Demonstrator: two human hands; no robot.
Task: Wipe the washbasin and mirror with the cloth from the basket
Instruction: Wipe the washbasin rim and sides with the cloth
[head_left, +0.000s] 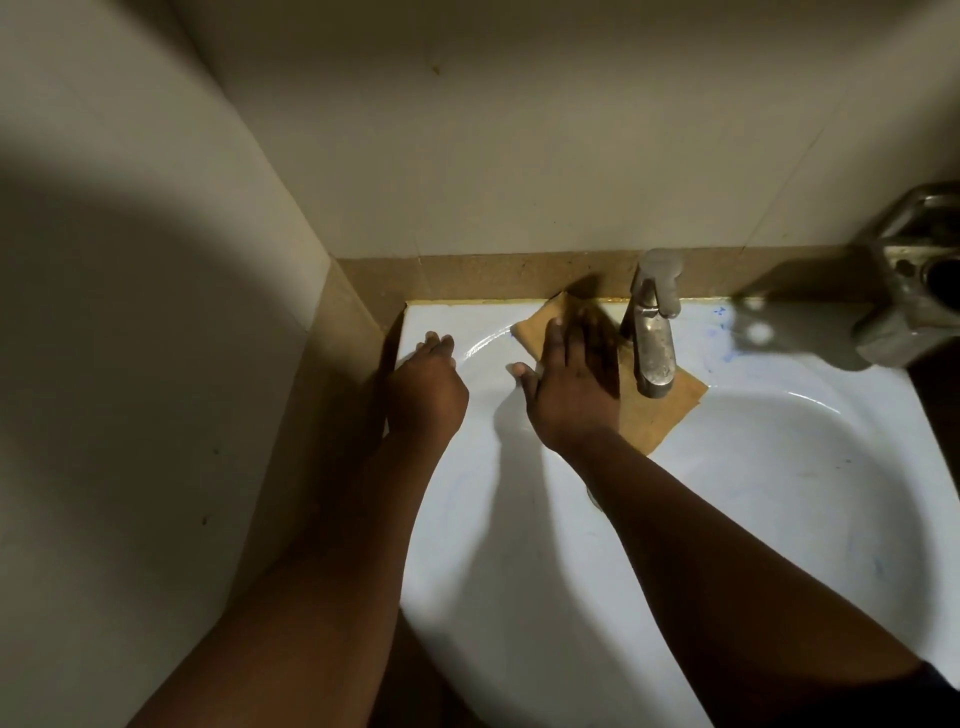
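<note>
Head view: right hand (569, 387) flat, fingers spread, pressing tan square cloth (660, 410) onto white ceramic washbasin (779, 467) rim; left hand (426, 387) open, bracing. Risk: cloth snagging on steel tap (653, 332) just beside fingertips, bunching.

My left hand (427, 387) and right hand (566, 387) are bare, with no gloves, rings or watch. Back from the grip, both forearms are uncovered as far as the frame shows. Only at my right elbow does a dark sleeve edge (935, 686) show. My fingernails are short and pale.
</note>
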